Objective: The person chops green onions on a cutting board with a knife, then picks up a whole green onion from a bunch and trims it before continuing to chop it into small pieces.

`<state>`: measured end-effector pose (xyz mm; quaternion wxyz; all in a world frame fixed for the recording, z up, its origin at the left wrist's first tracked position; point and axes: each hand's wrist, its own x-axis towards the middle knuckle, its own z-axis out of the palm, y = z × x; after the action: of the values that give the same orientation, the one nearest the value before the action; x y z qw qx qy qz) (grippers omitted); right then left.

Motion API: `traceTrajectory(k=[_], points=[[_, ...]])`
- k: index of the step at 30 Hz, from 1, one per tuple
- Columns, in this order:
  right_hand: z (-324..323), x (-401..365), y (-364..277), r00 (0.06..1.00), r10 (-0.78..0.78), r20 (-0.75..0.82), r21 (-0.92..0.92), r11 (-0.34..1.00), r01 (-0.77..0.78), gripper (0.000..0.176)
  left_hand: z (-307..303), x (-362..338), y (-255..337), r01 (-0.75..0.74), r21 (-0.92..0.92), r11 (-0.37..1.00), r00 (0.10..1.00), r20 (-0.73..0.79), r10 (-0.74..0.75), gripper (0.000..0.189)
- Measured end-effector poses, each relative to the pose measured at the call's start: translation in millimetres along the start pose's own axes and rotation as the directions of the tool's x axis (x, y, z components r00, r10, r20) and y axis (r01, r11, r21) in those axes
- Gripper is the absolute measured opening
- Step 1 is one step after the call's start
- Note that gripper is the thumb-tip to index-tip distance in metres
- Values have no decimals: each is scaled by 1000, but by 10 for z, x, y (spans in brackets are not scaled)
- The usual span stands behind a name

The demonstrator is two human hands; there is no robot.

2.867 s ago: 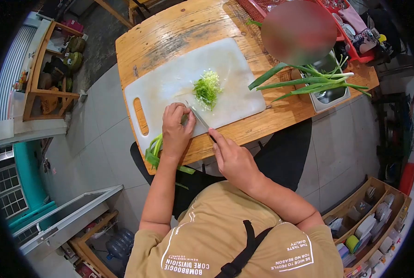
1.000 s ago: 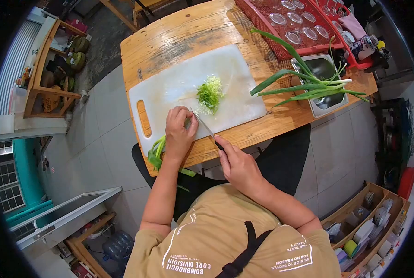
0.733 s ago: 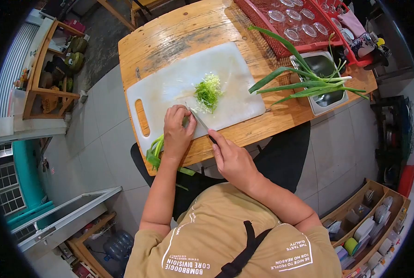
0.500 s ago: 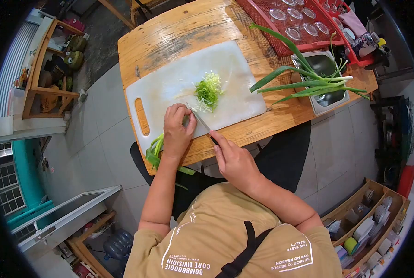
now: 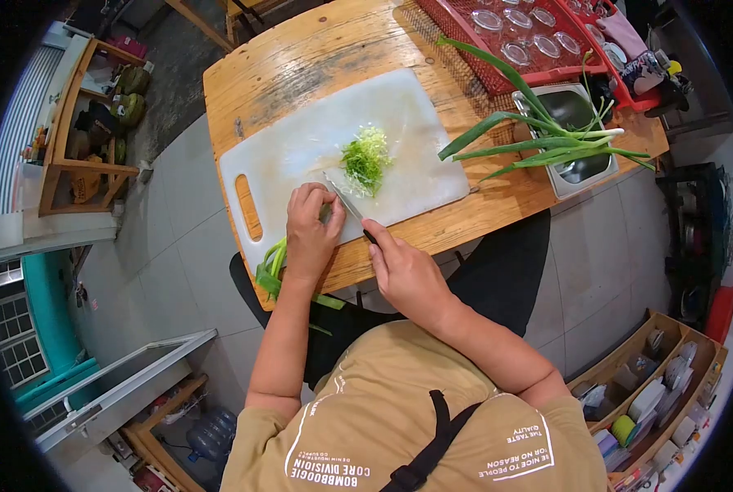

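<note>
My left hand [image 5: 311, 230] is closed around a bunch of green onions [image 5: 273, 271], whose leafy ends trail out below the wrist over the table's near edge. In my right hand [image 5: 407, 269] is a kitchen knife [image 5: 348, 200], gripped by its dark handle. Its blade slants up and left, close beside the fingertips of my left hand. A small heap of chopped green onion [image 5: 365, 161], pale at the top and green below, lies on the white cutting board [image 5: 301, 139] just past the blade. The cut ends under my left fingers are hidden.
Whole green onions [image 5: 547, 148] lie across a metal container [image 5: 581, 176] at the table's right. Behind stands a red crate [image 5: 465, 49] of upturned glasses. The wooden table [image 5: 255, 61] has its near edge close to my body.
The knife and my right hand have shifted slightly up and to the left. My left hand stays in nearly the same place on the green onions.
</note>
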<state>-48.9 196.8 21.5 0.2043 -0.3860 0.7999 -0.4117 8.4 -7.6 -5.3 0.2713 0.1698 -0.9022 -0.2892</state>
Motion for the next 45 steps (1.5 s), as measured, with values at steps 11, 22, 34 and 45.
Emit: traceTrajectory(k=[11, 22, 34, 45], points=[[-234, -188, -22, 980, 169, 101, 216, 958, -187, 44, 0, 0, 27, 15, -19, 1000, 1000, -12, -15, 13], [-76, -297, 47, 995, -44, -94, 84, 995, 52, 45, 0, -5, 17, 2, -3, 1000, 1000, -13, -2, 14], [-38, -136, 22, 997, -58, -60, 25, 998, 59, 46, -1, -3, 34, 16, -8, 1000, 1000, -5, -16, 15], [-11, -87, 46, 999, -28, -35, 35, 999, 29, 46, -3, 0, 37, 7, -6, 1000, 1000, 2, -7, 13]])
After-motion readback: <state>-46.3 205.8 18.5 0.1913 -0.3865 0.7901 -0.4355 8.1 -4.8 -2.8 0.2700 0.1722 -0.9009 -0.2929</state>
